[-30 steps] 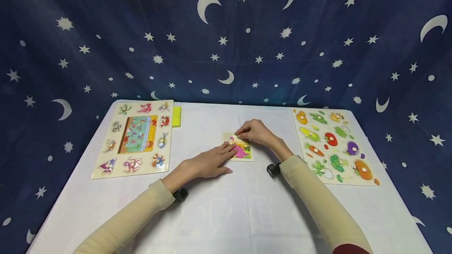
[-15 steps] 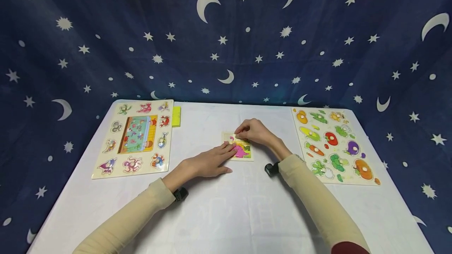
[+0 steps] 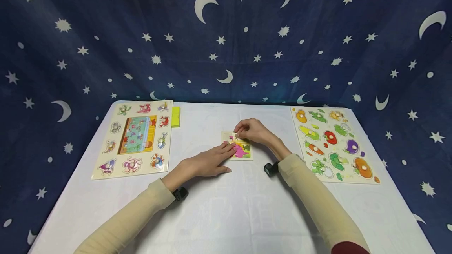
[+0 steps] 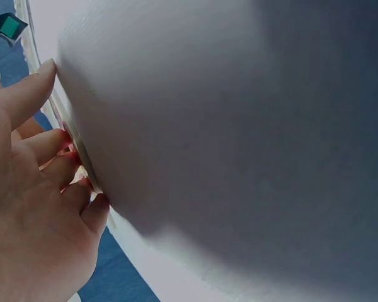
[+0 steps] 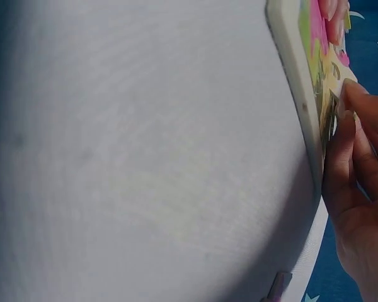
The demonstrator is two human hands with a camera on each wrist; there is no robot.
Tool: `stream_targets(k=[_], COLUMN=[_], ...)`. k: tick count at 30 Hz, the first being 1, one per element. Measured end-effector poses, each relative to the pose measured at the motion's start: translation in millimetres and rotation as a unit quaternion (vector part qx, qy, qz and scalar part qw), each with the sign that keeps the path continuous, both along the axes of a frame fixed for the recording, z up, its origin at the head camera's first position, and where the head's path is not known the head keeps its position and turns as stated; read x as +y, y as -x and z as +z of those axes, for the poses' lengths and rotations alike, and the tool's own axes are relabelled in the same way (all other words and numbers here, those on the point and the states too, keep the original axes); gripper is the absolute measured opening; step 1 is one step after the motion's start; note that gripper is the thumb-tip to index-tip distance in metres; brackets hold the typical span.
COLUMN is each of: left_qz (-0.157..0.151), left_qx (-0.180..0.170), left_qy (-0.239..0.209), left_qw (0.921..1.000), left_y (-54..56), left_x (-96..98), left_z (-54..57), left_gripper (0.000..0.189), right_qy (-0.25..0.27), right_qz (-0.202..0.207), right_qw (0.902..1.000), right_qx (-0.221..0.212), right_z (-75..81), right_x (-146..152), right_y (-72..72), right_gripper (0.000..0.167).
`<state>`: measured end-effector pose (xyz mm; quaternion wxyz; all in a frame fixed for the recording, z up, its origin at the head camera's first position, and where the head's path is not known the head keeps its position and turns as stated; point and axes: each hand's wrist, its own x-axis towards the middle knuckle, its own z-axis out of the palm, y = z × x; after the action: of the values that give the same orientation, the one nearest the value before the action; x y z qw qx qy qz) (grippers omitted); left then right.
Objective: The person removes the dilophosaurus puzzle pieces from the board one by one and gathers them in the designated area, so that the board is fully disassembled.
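A small square jigsaw puzzle (image 3: 241, 153) with a pink dinosaur picture lies in its pale wooden frame at mid-table. My left hand (image 3: 208, 162) rests on its left part with the fingers stretched out flat. At the puzzle's upper right, the thumb and index finger of my right hand (image 3: 256, 132) pinch a puzzle piece; the fingers mostly hide it. In the right wrist view, the piece (image 5: 332, 116) shows at the tips of my right hand (image 5: 365, 163), tilted against the puzzle. The left wrist view shows my left hand (image 4: 44, 189) at the frame's edge.
A sea-animal peg puzzle board (image 3: 113, 128) lies on the left, with a yellow block (image 3: 175, 117) beside its right edge. On the right is a vegetable peg puzzle board (image 3: 330, 160). A blue star-patterned cloth (image 3: 226, 58) hangs behind the white table (image 3: 219, 214).
Both hands stay almost where they were on the puzzle. The head view has shifted very slightly.
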<state>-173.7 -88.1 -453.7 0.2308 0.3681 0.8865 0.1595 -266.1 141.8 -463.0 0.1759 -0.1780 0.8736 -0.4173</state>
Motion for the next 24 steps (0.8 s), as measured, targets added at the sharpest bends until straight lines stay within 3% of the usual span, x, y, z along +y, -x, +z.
stream_targets(k=[15,19,24], left_qz=[0.004,0.004,0.008], left_qx=[-0.004,-0.002,-0.007], left_qy=[0.013,0.009,0.002], left_qw=[0.9999,0.9999,0.9999], left_y=[-0.7,-0.5,-1.0], left_x=[3.1,2.3,1.9], left_z=[3.2,1.5,1.5], left_gripper=[0.075,0.075,0.074], right_qy=[0.022,0.052,0.041], right_qz=[-0.001,-0.019,-0.069], right_qw=[0.9997,0.9982,0.9957], right_qx=[-0.006,-0.022,-0.046], right_z=[2.8,5.5,11.5], right_x=[6.5,13.1,31.3], right_y=[-2.3,-5.6,-10.9], right_gripper=[0.019,0.021,0.021])
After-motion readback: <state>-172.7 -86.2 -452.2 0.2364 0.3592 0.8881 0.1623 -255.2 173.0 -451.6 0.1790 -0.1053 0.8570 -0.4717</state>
